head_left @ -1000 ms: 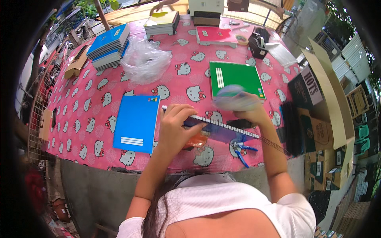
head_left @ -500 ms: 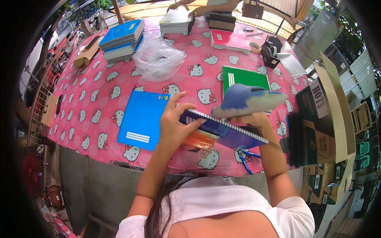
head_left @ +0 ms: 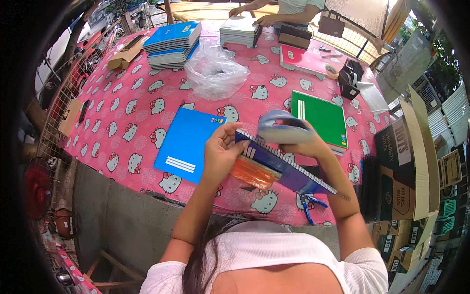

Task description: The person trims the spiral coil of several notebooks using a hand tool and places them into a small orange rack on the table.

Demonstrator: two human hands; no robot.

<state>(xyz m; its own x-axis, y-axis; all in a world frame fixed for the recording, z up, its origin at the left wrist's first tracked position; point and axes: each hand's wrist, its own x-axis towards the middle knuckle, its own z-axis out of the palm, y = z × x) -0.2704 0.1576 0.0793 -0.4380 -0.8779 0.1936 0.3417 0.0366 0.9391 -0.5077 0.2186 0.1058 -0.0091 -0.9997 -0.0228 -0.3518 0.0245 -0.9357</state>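
My left hand [head_left: 223,149] pinches the upper left end of a dark blue spiral notebook [head_left: 289,171], held tilted above the table. White wire coil runs along its upper edge, and a loose tail of coil [head_left: 342,196] sticks out past the lower right end. My right hand [head_left: 303,142] is closed round a blue and pale grey thing [head_left: 279,133] with a rounded loop, blurred by motion, beside the coil; its kind is unclear. An orange plastic-wrapped bundle [head_left: 252,174] lies under the notebook. Blue-handled cutting pliers [head_left: 308,206] rest spread near the table's front edge.
A blue notebook [head_left: 186,144] lies left, green notebooks [head_left: 320,117] right. Behind are a blue notebook stack [head_left: 174,41], a clear plastic bag [head_left: 213,73], pink notebooks [head_left: 301,60] and a tape roll [head_left: 331,72]. Cardboard boxes [head_left: 399,161] stand right. Another person handles white-topped notebooks [head_left: 240,30].
My right hand has swung the blue and grey thing leftward along the coil, turning it. The view has shifted, so the table's things sit farther right and slightly lower. My left hand keeps its pinch.
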